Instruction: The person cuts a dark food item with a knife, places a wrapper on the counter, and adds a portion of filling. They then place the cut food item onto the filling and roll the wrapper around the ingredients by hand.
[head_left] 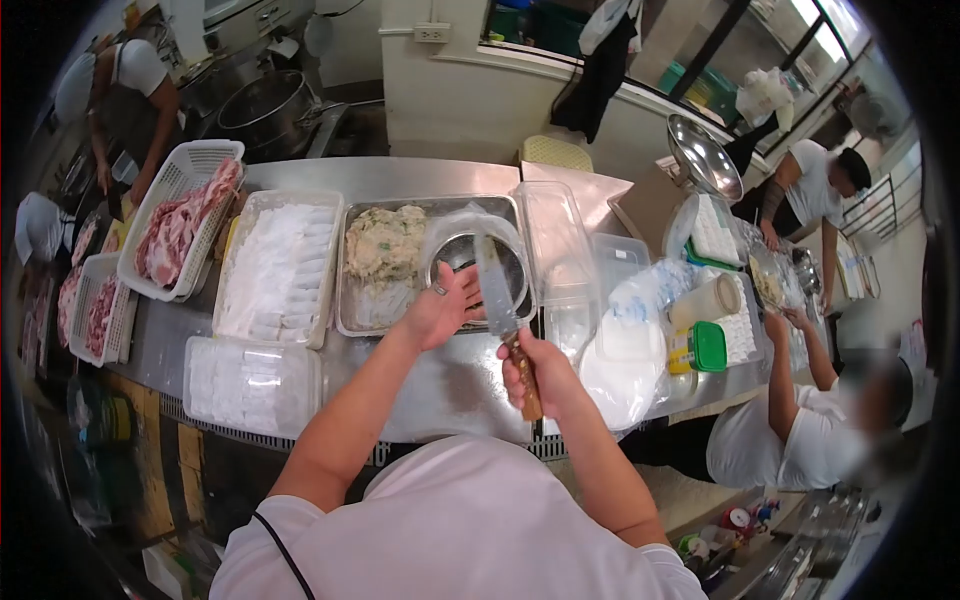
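My right hand (548, 372) grips the wooden handle of a knife (493, 280), its broad blade pointing away from me. To the left of the blade is my left hand (442, 310), palm up with its fingers spread and a ring on one finger. Behind both, a round metal bowl (449, 251) sits at the right side of a metal tray (352, 331). Clear plastic lies around the bowl's rim. A pale minced mixture with green flecks (384, 238) is heaped in the tray's left part. Whether the blade touches the bowl cannot be told.
Left of the tray stand a tub of white-dusted rolls (280, 262), a lidded clear box (250, 384) and baskets of raw meat (183, 222). Clear containers (560, 240), plastic bags (645, 300) and a green-lidded tub (708, 347) are at right. Other people work at both sides.
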